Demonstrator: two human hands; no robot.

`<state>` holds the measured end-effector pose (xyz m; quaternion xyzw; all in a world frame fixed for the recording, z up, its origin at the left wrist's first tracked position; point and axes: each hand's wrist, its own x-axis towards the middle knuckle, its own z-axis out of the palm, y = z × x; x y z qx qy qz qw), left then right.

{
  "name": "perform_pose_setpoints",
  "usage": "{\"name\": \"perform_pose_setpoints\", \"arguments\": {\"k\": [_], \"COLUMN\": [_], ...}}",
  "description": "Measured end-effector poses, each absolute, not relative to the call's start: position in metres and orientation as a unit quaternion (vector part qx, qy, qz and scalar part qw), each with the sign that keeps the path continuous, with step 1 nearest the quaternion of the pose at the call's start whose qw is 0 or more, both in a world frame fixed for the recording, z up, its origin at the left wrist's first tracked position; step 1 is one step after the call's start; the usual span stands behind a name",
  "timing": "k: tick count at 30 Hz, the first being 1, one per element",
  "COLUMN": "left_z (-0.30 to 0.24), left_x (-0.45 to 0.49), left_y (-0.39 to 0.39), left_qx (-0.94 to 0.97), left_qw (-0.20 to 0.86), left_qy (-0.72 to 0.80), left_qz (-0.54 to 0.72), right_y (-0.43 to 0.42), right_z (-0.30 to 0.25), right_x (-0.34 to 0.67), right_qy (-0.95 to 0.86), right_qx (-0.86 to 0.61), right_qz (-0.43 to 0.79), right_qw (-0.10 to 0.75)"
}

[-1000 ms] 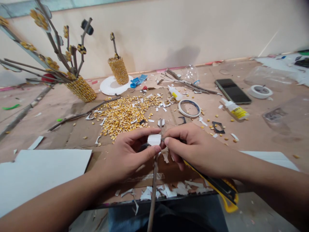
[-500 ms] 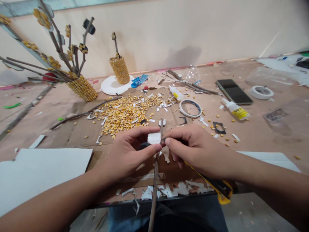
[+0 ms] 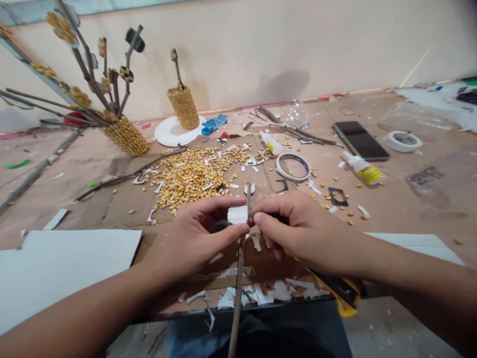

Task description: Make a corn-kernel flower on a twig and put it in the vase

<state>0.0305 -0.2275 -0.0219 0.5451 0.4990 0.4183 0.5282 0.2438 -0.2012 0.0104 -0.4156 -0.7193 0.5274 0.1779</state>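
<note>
Between the fingertips and thumb of my left hand (image 3: 201, 231) is a small white piece (image 3: 237, 215), held up against a thin brown stick (image 3: 239, 288). This stick runs from between my hands down past the table edge toward my lap. My right hand (image 3: 294, 223) is closed in a pinch on a small dark piece (image 3: 254, 216) at the stick's right side; its far end is hidden by the fingers. Another small white piece (image 3: 252, 189) sits at the stick's top end. Below my right wrist lies a long black-and-yellow tool (image 3: 335, 288), partly covered.
Loose corn kernels (image 3: 190, 176) are heaped beyond my hands. Two corn-covered pots (image 3: 124, 136) with sticks stand behind, left. Glue bottles (image 3: 363, 169), a tape roll (image 3: 293, 166) and a phone (image 3: 360, 140) lie right. White board (image 3: 70, 268) is at left; scraps line the front edge.
Both hands keep their grip on the white piece, the stick and the dark piece. The whole view has shifted very slightly; nothing else visibly differs.
</note>
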Motion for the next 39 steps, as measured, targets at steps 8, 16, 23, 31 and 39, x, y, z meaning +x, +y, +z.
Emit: {"name": "perform_pose_setpoints", "arguments": {"k": [8, 16, 23, 31, 39], "left_z": [-0.022, -0.02, -0.022, -0.028, -0.029], "left_x": [0.03, 0.031, 0.028, 0.021, 0.017], "left_y": [-0.228, -0.229, -0.228, -0.229, -0.226], "left_qx": [0.545, 0.547, 0.59, 0.635, 0.693], "left_qw": [0.534, 0.533, 0.49, 0.462, 0.387], "left_qy": [0.496, 0.49, 0.494, 0.471, 0.458], "left_qz": [0.414, 0.421, 0.41, 0.402, 0.399], "right_y": [-0.201, -0.2, -0.2, -0.201, -0.197], "right_z": [0.01, 0.011, 0.012, 0.01, 0.011], "right_x": [0.244, 0.244, 0.243, 0.245, 0.245], "right_qy": [-0.727, -0.723, -0.727, -0.702, -0.671], "right_qx": [-0.414, -0.411, -0.408, -0.402, -0.389], "right_qz": [0.519, 0.527, 0.524, 0.564, 0.615], "right_qw": [0.176, 0.174, 0.175, 0.165, 0.143]}}
